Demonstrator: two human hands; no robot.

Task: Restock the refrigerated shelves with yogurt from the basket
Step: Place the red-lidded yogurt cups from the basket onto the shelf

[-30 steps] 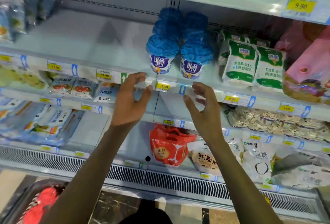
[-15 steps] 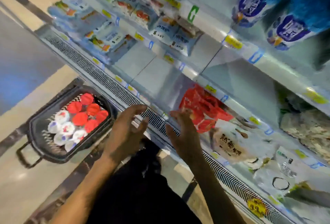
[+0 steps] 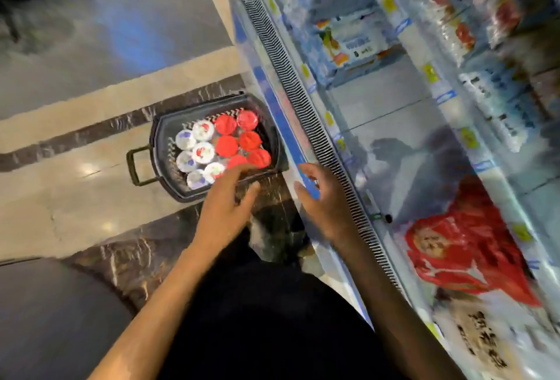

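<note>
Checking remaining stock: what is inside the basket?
The basket holds red-lidded cups and white-lidded cups side by side. The left hand covers its near edge, and anything below the lids is hidden.

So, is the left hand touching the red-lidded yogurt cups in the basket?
Cannot tell. In the head view the left hand overlaps the red-lidded yogurt cups from above and is blurred; any height gap is hidden.

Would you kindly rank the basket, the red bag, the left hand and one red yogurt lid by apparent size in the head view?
1. basket and red bag: they look alike, and the bag seems nearer, so unranked.
2. left hand
3. red yogurt lid
</note>
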